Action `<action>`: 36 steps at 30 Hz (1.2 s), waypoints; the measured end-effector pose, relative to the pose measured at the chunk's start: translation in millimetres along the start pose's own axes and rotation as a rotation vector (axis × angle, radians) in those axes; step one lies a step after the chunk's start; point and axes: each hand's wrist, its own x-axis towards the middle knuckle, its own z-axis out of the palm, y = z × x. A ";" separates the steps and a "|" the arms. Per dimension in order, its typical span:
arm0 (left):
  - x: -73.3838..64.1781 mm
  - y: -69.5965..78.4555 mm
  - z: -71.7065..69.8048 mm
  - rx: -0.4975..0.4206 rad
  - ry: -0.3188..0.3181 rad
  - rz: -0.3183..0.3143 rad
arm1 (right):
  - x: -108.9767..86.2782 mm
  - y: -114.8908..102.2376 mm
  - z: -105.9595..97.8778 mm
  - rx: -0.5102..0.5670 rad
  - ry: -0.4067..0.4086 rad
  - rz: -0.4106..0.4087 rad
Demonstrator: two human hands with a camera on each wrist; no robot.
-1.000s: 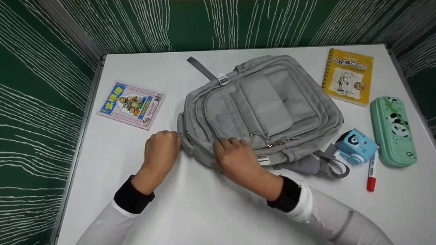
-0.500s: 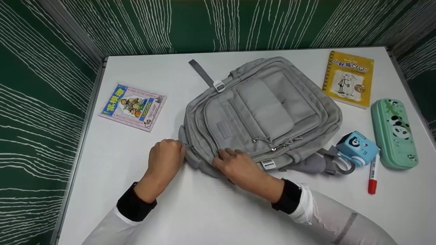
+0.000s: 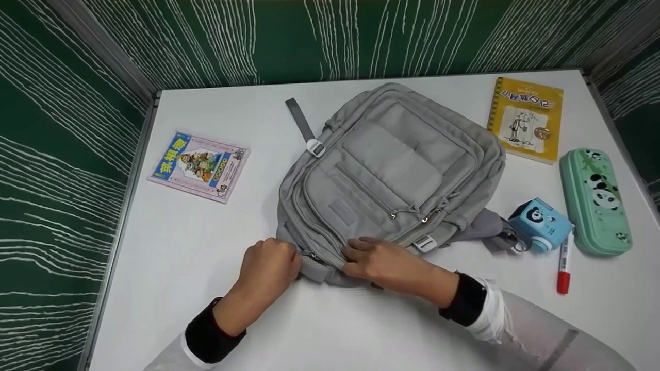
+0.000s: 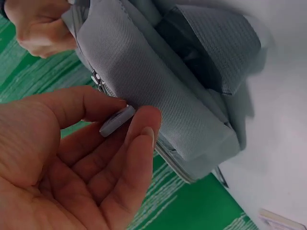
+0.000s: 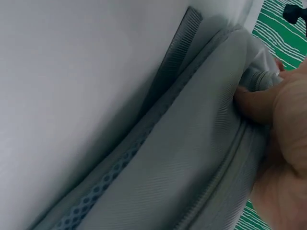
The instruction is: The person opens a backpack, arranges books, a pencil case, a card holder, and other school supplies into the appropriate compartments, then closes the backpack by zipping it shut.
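Note:
A grey backpack (image 3: pixel 392 154) lies front side up at the middle of the white table, tilted at an angle. At its near left corner my left hand (image 3: pixel 270 270) pinches a small pale zipper pull (image 4: pixel 117 121) between thumb and fingertips, with a metal zipper slider (image 4: pixel 97 79) close by on the bag's edge. My right hand (image 3: pixel 389 265) grips the bag's fabric along the near side, its thumb (image 5: pixel 254 103) pressed into the cloth beside a zipper track (image 5: pixel 211 189).
A pink-bordered book (image 3: pixel 200 165) lies left of the bag. To the right are a yellow book (image 3: pixel 526 119), a green panda pencil case (image 3: pixel 597 201), a blue panda-printed box-shaped item (image 3: pixel 541 224) and a red-capped marker (image 3: pixel 564 270). A loose strap (image 3: pixel 299 118) sticks out at the bag's upper left.
Both hands have moved nearer the table's front and somewhat right, still holding on. The backpack has turned, its near left corner dragged toward the person.

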 end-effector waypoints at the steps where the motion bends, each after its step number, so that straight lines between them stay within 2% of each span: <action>1: -1.7 3.0 1.4 -0.003 0.000 0.012 | -4.3 0.4 -0.4 0.010 -0.004 -0.006; 9: -10.4 21.8 8.8 -0.082 -0.104 0.066 | -26.1 8.3 -0.1 0.062 0.019 -0.086; 15: -15.8 35.0 15.2 -0.082 -0.153 0.127 | -38.7 15.0 -1.1 0.066 0.029 -0.144; 19: -17.5 43.7 19.6 -0.088 -0.163 0.171 | -49.0 16.5 -3.4 0.088 0.030 -0.137; 29: -17.7 61.3 30.3 -0.038 -0.141 0.292 | -72.4 22.1 -13.2 0.067 0.060 -0.109; 36: -12.4 70.4 36.2 -0.030 -0.211 0.343 | -85.4 29.5 -16.2 0.087 0.090 -0.055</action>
